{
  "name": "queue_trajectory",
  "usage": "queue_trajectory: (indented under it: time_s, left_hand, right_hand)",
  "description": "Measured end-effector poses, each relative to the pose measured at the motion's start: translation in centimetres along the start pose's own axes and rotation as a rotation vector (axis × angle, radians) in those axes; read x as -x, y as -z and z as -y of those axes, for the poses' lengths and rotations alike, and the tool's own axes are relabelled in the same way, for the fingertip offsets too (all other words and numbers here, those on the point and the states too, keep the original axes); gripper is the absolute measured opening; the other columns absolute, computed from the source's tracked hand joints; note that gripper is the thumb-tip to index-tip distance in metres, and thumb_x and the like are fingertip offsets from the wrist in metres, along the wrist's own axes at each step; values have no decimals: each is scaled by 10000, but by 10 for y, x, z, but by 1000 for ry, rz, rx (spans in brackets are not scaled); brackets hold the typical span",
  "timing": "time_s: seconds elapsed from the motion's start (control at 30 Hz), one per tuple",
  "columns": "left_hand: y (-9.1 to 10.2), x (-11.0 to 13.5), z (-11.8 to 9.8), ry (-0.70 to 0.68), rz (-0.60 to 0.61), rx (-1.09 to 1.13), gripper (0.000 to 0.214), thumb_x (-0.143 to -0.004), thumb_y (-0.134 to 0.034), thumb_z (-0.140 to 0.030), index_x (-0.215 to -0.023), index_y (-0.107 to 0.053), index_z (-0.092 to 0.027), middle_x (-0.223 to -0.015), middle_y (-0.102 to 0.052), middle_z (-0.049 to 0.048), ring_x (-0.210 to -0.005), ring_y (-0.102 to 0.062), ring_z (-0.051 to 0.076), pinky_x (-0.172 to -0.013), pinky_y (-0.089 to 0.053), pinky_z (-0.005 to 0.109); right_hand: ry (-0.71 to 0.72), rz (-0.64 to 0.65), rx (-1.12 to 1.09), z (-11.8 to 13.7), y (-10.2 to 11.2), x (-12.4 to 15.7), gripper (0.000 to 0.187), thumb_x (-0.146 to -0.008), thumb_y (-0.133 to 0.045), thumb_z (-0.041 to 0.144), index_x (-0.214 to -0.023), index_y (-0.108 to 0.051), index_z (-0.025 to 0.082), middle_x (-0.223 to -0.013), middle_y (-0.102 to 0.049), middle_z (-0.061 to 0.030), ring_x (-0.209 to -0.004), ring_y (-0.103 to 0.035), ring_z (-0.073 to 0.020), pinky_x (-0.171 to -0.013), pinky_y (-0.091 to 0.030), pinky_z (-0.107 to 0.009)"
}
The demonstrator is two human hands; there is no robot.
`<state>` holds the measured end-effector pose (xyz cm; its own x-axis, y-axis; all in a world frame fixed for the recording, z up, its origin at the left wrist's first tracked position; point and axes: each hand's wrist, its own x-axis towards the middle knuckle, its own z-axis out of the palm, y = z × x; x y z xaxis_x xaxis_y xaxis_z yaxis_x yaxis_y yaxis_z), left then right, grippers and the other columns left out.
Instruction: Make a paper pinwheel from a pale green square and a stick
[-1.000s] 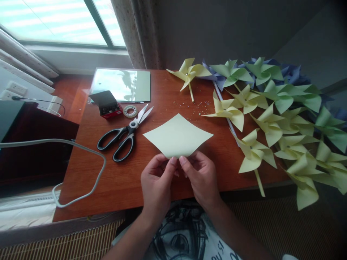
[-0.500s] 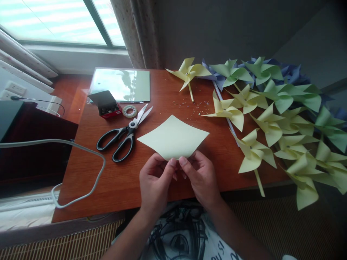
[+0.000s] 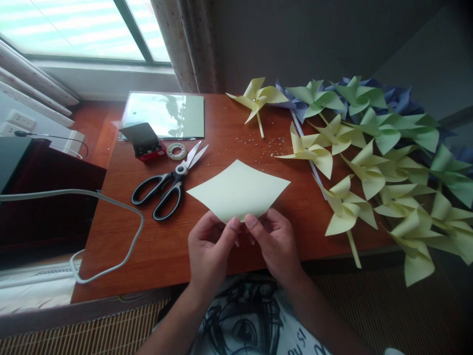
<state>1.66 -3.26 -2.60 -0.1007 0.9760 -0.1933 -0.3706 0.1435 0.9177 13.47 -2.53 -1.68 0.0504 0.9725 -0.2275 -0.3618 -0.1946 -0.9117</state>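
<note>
A pale yellow sheet of paper (image 3: 239,190) is held above the table, one corner pointing away from me and its near edge curled. My left hand (image 3: 210,241) pinches that near edge between thumb and fingers. Close beside it, my right hand (image 3: 273,241) grips the same edge, the two thumbs almost touching on top. Most fingertips are hidden under the paper. Left of the sheet lie opened black-handled scissors (image 3: 170,183), with a roll of tape (image 3: 176,151) beyond them.
Finished paper pinwheels (image 3: 345,204) in yellow, green and purple crowd the right side. A red box (image 3: 150,150) with its lid up stands before a plastic-covered stack of sheets (image 3: 194,116). Tiny scraps (image 3: 275,143) dot the wooden table (image 3: 155,256). A white cable (image 3: 136,231) loops over the left edge.
The paper has come slightly nearer to me and appears a little larger, its near edge still curled. Both hands keep their pinch with only a slight shift.
</note>
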Motion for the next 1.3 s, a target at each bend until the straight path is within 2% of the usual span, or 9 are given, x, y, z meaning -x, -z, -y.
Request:
queue_trajectory:
  time_s: [0.27,0.4,0.53,0.77,0.97,1.13,1.3]
  left_hand:
    - [-2,0,-2,16,-7,-9,62,-874,-769,-241,-865,-736,-189,-727,-713,-15,-605,-603,81,-550,-500,153]
    - [-1,0,-4,73,-11,-41,106,-850,-792,-255,-899,-744,-173,-745,-711,8,-627,-605,96,-547,-493,167]
    - [4,1,-5,128,-29,-120,154,-822,-819,-285,-872,-749,-157,-673,-683,8,-578,-567,92,-507,-459,168]
    - [-3,0,-8,52,-82,-166,172,-776,-855,-304,-827,-779,-158,-637,-687,8,-518,-529,80,-438,-404,160]
    - [-7,1,-8,80,-109,-167,191,-776,-850,-326,-809,-771,-156,-628,-676,7,-545,-546,94,-438,-393,158]
    - [-5,2,-5,136,-104,-161,215,-792,-834,-337,-807,-740,-144,-614,-643,-1,-527,-510,93,-454,-393,174]
    - [-4,3,-1,122,-83,-123,179,-815,-816,-312,-852,-729,-160,-645,-648,-9,-539,-506,89,-479,-406,177]
  right_hand:
    - [1,-38,30,-1,-1,2,169,-869,-764,333,-786,-721,192,-666,-705,12,-554,-585,-107,-550,-509,-220]
    - [9,-39,90,4,3,1,197,-875,-750,361,-779,-720,191,-658,-695,9,-527,-548,-108,-535,-503,-233]
    - [16,-18,174,9,8,-1,226,-870,-750,380,-753,-712,191,-602,-638,23,-538,-549,-120,-546,-493,-239]
    - [-5,-30,175,3,12,0,258,-887,-732,398,-755,-667,186,-628,-626,31,-553,-512,-102,-530,-442,-214]
    - [-1,-37,131,2,11,-1,238,-884,-740,363,-744,-668,185,-616,-616,39,-539,-497,-90,-528,-440,-204]
    - [-3,-44,142,4,11,0,221,-881,-744,358,-755,-687,186,-607,-619,33,-537,-519,-102,-551,-478,-223]
    - [5,-23,79,1,9,3,155,-856,-769,353,-888,-726,208,-747,-710,-6,-625,-614,-140,-578,-528,-249]
